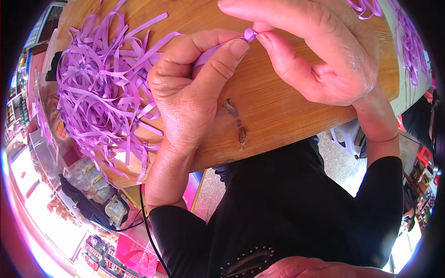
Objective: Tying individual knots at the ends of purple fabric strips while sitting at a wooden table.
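Observation:
My left hand (192, 88) is closed around a purple paper strip (208, 54), thumb pressed along it. My right hand (315, 51) pinches the strip's rolled tip (250, 34) between thumb and forefinger, right above the left thumb. Both hands hover close over a wooden table (273, 106). A big loose pile of purple paper strips (99, 83) lies on the table just left of my left hand.
More purple strips (410, 41) lie on a white surface at the upper right. Plastic jars (92, 180) and shelves of goods stand below the table's left edge. A black cable (146, 217) hangs by my left sleeve.

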`<move>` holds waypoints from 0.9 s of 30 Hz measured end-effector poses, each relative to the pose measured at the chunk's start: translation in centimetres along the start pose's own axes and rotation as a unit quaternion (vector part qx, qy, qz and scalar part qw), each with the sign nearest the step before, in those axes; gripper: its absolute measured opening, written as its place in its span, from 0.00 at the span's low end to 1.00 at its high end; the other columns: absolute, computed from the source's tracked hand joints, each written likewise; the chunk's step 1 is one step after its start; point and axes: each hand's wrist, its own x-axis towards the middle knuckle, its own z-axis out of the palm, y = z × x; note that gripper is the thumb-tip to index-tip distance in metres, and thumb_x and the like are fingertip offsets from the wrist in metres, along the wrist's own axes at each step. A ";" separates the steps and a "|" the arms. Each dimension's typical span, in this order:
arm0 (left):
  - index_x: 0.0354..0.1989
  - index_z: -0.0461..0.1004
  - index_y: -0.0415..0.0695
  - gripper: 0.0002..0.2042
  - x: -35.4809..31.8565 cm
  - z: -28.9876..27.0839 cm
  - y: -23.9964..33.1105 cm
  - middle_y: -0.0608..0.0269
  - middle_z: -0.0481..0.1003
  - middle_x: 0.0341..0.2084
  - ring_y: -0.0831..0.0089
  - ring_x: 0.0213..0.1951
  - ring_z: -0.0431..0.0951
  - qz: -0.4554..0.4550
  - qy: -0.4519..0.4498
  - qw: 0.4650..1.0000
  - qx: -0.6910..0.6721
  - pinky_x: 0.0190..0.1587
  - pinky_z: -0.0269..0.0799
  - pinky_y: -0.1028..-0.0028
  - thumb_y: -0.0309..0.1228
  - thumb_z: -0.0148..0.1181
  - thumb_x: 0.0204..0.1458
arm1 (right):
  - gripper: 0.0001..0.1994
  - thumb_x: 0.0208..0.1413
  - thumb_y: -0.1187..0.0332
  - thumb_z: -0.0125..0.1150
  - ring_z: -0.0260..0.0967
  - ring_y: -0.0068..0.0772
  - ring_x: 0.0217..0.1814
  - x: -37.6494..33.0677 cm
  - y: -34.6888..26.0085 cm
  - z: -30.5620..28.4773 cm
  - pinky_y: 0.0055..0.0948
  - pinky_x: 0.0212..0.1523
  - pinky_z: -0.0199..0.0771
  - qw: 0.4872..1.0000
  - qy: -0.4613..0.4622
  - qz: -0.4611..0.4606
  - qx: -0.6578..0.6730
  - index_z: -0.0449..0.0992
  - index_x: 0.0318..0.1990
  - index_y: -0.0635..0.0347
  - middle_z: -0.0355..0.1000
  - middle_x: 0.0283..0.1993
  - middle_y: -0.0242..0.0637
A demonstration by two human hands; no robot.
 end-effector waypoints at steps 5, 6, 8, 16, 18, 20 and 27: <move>0.33 0.76 0.39 0.04 0.0 0.1 0.0 0.79 0.67 0.15 0.94 0.16 0.58 0.015 -0.010 1.000 0.009 0.17 0.49 0.89 0.21 0.62 0.48 | 0.15 0.35 0.83 0.59 0.62 0.29 0.22 0.4 -0.4 0.5 0.23 0.22 0.59 1.000 0.009 -0.010 -0.008 0.75 0.36 0.67 0.68 0.25 0.37; 0.33 0.76 0.40 0.04 0.1 0.1 0.0 0.79 0.67 0.15 0.94 0.16 0.58 0.015 -0.006 1.000 0.025 0.17 0.49 0.89 0.22 0.62 0.48 | 0.15 0.34 0.83 0.59 0.62 0.29 0.22 0.4 -0.3 0.5 0.23 0.22 0.59 1.000 0.012 -0.012 -0.009 0.75 0.36 0.67 0.68 0.25 0.37; 0.32 0.76 0.40 0.04 0.1 0.2 0.0 0.79 0.67 0.15 0.94 0.16 0.58 0.014 -0.002 0.999 0.042 0.17 0.49 0.89 0.22 0.62 0.48 | 0.15 0.34 0.83 0.59 0.62 0.29 0.22 0.3 -0.2 0.6 0.23 0.22 0.59 1.000 0.016 -0.016 -0.010 0.75 0.36 0.67 0.68 0.25 0.37; 0.32 0.76 0.40 0.04 0.1 0.1 -0.1 0.79 0.67 0.16 0.93 0.16 0.58 0.026 -0.002 0.998 0.057 0.18 0.50 0.89 0.22 0.62 0.48 | 0.16 0.33 0.83 0.58 0.61 0.29 0.22 0.0 0.3 0.9 0.23 0.21 0.58 0.999 0.032 -0.036 -0.014 0.75 0.36 0.67 0.67 0.24 0.37; 0.32 0.76 0.40 0.04 0.1 0.1 0.0 0.79 0.67 0.16 0.93 0.16 0.58 0.021 -0.002 0.998 0.057 0.18 0.50 0.89 0.22 0.62 0.47 | 0.16 0.33 0.83 0.58 0.61 0.29 0.22 -0.1 0.1 0.7 0.23 0.21 0.58 0.998 0.036 -0.042 -0.017 0.75 0.36 0.67 0.67 0.24 0.37; 0.32 0.76 0.40 0.04 0.1 0.1 0.1 0.79 0.67 0.16 0.93 0.16 0.58 0.016 -0.002 0.998 0.058 0.18 0.50 0.89 0.22 0.62 0.47 | 0.16 0.33 0.83 0.58 0.61 0.29 0.22 0.1 0.2 0.9 0.23 0.21 0.58 0.998 0.040 -0.049 -0.018 0.75 0.36 0.67 0.67 0.24 0.37; 0.32 0.77 0.40 0.04 0.1 0.1 -0.1 0.79 0.66 0.17 0.93 0.18 0.58 0.032 0.005 0.998 0.062 0.19 0.50 0.90 0.22 0.63 0.47 | 0.16 0.32 0.84 0.57 0.60 0.29 0.21 0.4 0.5 1.6 0.24 0.21 0.57 0.996 0.053 -0.069 -0.022 0.75 0.36 0.67 0.67 0.23 0.37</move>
